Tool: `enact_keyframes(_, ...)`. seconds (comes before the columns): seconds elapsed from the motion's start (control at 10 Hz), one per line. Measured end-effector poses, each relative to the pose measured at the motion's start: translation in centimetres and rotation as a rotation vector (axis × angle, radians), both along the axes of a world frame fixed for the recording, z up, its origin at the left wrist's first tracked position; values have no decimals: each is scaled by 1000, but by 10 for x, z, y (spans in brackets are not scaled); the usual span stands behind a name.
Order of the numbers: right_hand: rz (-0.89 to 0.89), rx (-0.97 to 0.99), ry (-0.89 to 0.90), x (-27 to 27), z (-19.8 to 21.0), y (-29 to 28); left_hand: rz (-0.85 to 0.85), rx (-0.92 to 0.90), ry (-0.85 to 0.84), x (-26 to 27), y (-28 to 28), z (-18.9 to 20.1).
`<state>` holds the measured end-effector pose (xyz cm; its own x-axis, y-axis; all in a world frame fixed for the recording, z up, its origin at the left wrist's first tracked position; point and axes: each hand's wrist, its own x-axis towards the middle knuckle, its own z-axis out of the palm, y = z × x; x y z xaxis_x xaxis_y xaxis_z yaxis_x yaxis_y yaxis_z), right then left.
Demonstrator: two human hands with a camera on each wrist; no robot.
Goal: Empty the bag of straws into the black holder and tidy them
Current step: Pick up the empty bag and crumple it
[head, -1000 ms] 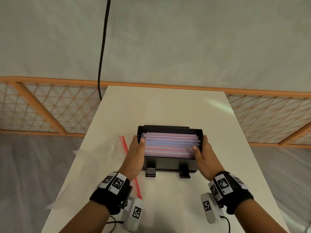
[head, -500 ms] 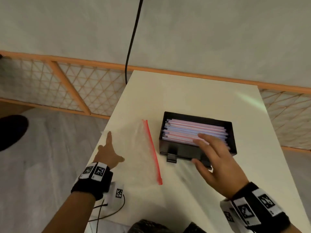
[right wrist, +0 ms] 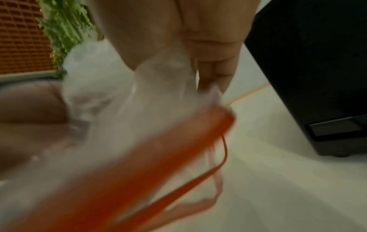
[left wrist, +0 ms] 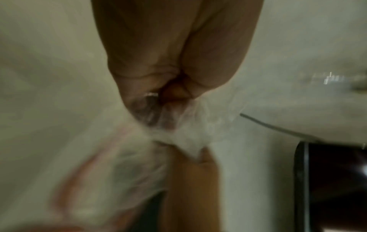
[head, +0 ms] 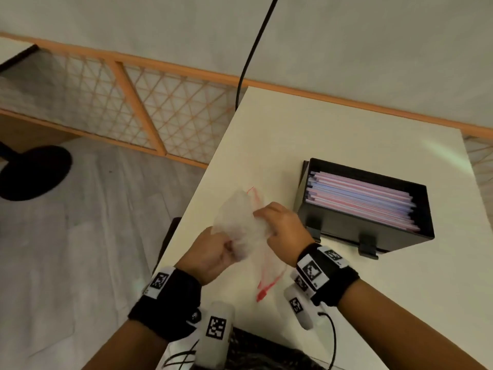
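The black holder stands on the white table, filled with pink and pale blue straws lying flat in a neat stack. To its left, both hands crumple the clear plastic bag above the table's left edge. My left hand grips the bag's near part. My right hand grips its right side. The bag's red zip strip dangles below the hands, blurred in the right wrist view.
An orange lattice fence runs behind the table, and a black cable hangs down at the table's far left corner. A round black base sits on the grey floor to the left. The holder's side is close to my right hand.
Both hands left the holder and straws. The left hand reached the flat bag on the table, the right followed, and now both hold the bag bunched up.
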<state>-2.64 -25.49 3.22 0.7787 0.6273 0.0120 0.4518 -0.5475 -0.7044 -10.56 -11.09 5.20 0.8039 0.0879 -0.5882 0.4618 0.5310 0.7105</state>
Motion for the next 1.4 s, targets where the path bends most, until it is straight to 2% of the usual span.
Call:
enact_keyframes(0.1,-57,287,-142,-3,-2,4,-47,-167,2,-9,7,-8)
enact_keyframes(0.2,101,360,-109,-9,1,9,-113,-303,-93,-10,7,-7)
enact_keyframes(0.3,246,253,-141,-18,8,9,-221,-103,-298,-5,2,-2)
enact_keyframes(0.4,163,129,-35,-24,17,-9,-271,119,-384,-6,8,-3)
enact_keyframes(0.5,49,299,182,-49,35,-26,-80,300,-365,-11,5,1)
enact_keyframes(0.6,-196,454,95,-72,38,-29,36,530,-290,-15,-13,6)
enact_keyframes(0.7,-178,588,417,-73,41,-30,-19,642,-370,-26,-36,21)
enact_keyframes(0.8,6,681,670,-73,50,-34,-85,589,-435,-40,-52,28)
enact_keyframes(0.9,83,581,419,-71,51,-41,-46,470,-555,-62,-49,24)
enact_keyframes(1.0,149,288,110,-78,55,-44,47,205,-478,-89,-33,19)
enact_keyframes(1.1,384,57,29,-92,48,-28,-73,237,-423,-102,-31,24)
enact_keyframes(1.2,480,8,-47,-104,42,-9,-212,521,-443,-111,-24,27)
enact_keyframes(1.3,492,-72,-90,-112,35,-14,-324,632,-402,-128,2,23)
enact_keyframes(1.4,384,-205,1,-121,34,-38,-231,784,-293,-143,27,13)
